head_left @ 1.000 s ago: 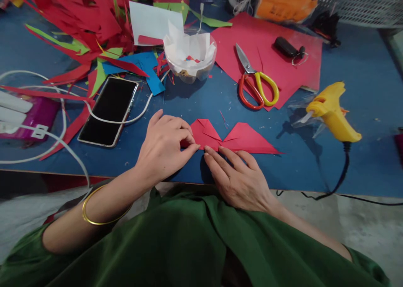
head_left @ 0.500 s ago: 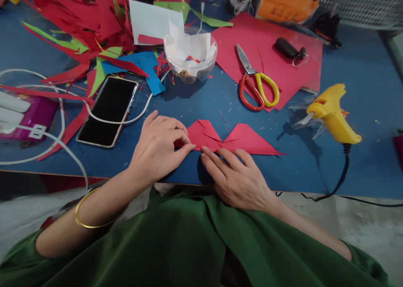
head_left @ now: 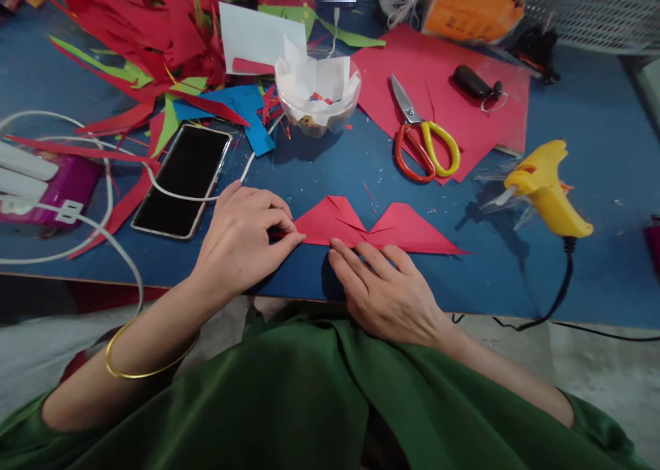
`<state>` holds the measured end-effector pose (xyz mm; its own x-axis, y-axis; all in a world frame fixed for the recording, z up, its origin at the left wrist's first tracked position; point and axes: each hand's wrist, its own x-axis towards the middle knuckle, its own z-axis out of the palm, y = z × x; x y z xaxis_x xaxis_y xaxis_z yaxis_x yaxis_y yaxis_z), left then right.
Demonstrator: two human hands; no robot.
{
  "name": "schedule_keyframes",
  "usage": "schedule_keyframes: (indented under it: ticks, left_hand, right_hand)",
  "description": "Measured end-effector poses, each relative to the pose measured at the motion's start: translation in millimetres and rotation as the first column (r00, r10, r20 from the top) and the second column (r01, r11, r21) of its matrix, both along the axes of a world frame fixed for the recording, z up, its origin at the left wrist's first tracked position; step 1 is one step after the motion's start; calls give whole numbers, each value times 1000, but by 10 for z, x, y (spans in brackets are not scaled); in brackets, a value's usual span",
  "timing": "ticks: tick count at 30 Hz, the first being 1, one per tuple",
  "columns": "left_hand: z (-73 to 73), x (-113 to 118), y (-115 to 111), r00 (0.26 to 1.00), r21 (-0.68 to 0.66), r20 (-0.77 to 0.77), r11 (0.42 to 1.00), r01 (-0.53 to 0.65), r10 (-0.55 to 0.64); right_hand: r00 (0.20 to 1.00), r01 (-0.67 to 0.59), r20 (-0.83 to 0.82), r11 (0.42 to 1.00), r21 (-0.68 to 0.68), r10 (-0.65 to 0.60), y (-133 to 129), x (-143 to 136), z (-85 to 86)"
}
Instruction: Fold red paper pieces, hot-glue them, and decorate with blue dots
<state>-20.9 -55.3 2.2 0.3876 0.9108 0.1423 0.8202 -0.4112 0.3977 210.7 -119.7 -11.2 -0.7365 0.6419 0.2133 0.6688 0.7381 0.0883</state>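
Note:
A folded red paper [head_left: 330,224] lies along the near part of the blue table, with two peaks on its far side and a pointed right end. My left hand [head_left: 247,233] pinches its left end between thumb and fingers, covering that tip. The fingers of my right hand [head_left: 386,284] are stretched out and press on the near folded edge, around the middle of the paper. Beyond the paper, scissors [head_left: 415,137] with one red and one yellow handle rest partly on red paper sheets [head_left: 479,123].
A yellow glue gun [head_left: 549,188] stands at right, its black cord running off the near edge. On the left are a phone [head_left: 180,181], white cables and a purple box [head_left: 77,185]. Farther back sit a paper-lined bowl [head_left: 320,113] and a heap of paper strips [head_left: 155,44].
My left hand has slid left along the paper's near edge to its left end, uncovering more of the paper. My right hand stays almost where it was.

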Motion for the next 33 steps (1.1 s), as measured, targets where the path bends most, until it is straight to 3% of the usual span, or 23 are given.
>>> schedule_keyframes:
  ticks: [8, 13, 33]
  left_hand:
    - [20, -1, 5, 1000, -49, -15, 999, -3, 2]
    - [-18, -11, 3, 1000, -1, 27, 1000, 5, -5]
    - [-24, -315, 14, 999, 28, 8, 999, -43, 43]
  right_hand:
    - [997, -59, 54, 997, -55, 62, 61, -39, 47]
    - [990, -107, 90, 992, -63, 112, 110, -148, 81]
    - [994, -101, 38, 993, -63, 104, 125, -215, 56]
